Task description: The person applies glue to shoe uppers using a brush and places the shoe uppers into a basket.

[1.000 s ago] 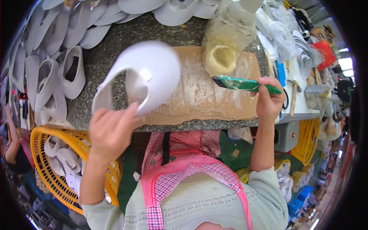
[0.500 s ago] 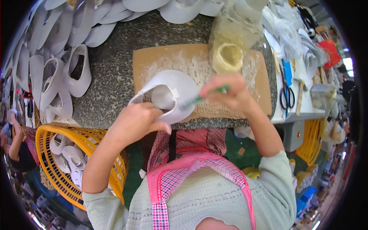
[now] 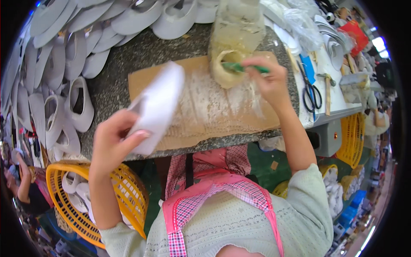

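Note:
My left hand (image 3: pixel 112 139) grips a white shoe upper (image 3: pixel 160 103) by its edge, thumb on the near side. The upper is tilted up on its side and smeared by motion. In my right hand (image 3: pixel 270 79) is a green brush (image 3: pixel 259 68), pinched between the fingers. Its head reaches into the mouth of a cream-coloured, crusted pot (image 3: pixel 216 70), so the bristles are hidden. Under both hands lies a brown cardboard sheet (image 3: pixel 205 115), streaked with whitish dried residue.
Many white shoe uppers (image 3: pixel 79 103) crowd the table's left and far sides. A yellow basket (image 3: pixel 60 171) holding more stands at lower left. Black-handled scissors (image 3: pixel 311 96), a hammer (image 3: pixel 328 90) and a red packet (image 3: pixel 354 36) lie right. A person (image 3: pixel 19 184) works far left.
My right hand has moved the brush from the shoe upper up to the cream pot. My left hand has shifted left and turned the upper onto its side.

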{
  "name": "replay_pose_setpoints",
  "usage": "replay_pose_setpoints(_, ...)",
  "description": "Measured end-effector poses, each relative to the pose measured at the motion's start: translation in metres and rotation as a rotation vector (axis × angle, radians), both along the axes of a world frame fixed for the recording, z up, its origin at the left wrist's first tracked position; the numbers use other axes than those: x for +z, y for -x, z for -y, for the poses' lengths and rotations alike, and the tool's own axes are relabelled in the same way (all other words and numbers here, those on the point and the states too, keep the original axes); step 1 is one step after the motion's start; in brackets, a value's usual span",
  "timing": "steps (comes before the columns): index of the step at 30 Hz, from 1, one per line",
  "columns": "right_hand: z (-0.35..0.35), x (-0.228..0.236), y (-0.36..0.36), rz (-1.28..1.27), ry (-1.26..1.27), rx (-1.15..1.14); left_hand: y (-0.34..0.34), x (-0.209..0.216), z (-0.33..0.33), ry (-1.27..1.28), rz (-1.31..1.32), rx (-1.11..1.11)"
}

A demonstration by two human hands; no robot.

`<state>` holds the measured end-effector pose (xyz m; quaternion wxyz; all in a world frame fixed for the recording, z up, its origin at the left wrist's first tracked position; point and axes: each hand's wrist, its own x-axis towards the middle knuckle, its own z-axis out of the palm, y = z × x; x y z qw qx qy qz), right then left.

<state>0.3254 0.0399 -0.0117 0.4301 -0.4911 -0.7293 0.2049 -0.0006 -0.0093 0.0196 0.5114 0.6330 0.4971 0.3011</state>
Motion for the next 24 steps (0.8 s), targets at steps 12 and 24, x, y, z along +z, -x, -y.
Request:
replay_pose_setpoints(12, 0.033, -0.003, -0.003, -0.569, 0.216, 0.086, -0.017, -0.047, 0.009, 0.402, 0.37, 0.135)
replay_pose_setpoints(24, 0.023, -0.004, 0.085, -0.266, -0.084, 0.735, -0.007, -0.022, 0.005, 0.617, 0.693, 0.119)
